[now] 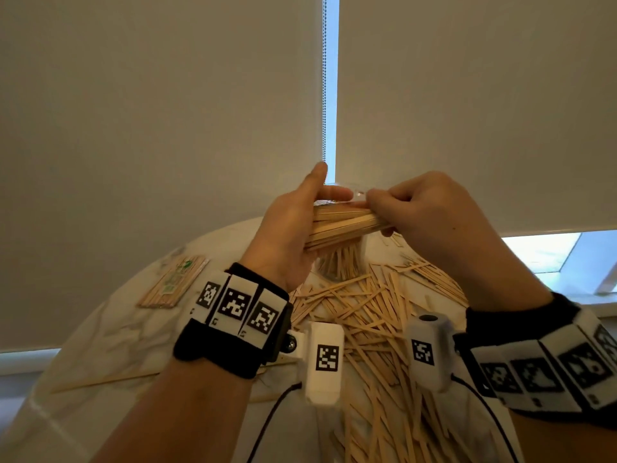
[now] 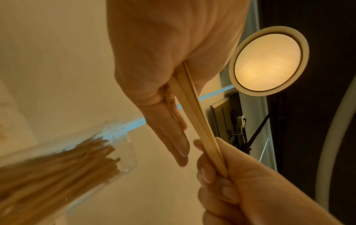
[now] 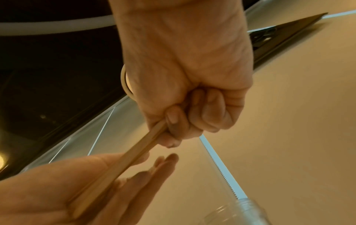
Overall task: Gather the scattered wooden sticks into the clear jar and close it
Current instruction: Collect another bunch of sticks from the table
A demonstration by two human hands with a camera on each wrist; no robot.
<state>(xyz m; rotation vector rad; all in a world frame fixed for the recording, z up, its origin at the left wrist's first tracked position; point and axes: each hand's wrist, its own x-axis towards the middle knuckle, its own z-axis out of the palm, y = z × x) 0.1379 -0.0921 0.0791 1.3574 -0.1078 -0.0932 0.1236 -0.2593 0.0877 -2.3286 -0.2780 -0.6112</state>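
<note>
Both hands hold a bundle of flat wooden sticks (image 1: 340,225) in the air above the clear jar (image 1: 337,265), which stands on the table with many sticks upright inside. My right hand (image 1: 384,208) grips one end of the bundle with curled fingers. My left hand (image 1: 330,190) has straight fingers and a raised thumb, and the other end of the bundle butts against its palm. In the left wrist view the bundle (image 2: 196,114) runs from that palm to the right hand (image 2: 221,175), with the open jar (image 2: 115,152) below left. The right wrist view shows the same grip (image 3: 173,126).
A big heap of loose sticks (image 1: 367,322) covers the round marble table (image 1: 100,345) in front of the jar. A wrapped packet of sticks (image 1: 173,282) lies at the left, and long thin skewers (image 1: 100,379) lie nearer me. Window blinds with a bead chain (image 1: 324,78) hang behind.
</note>
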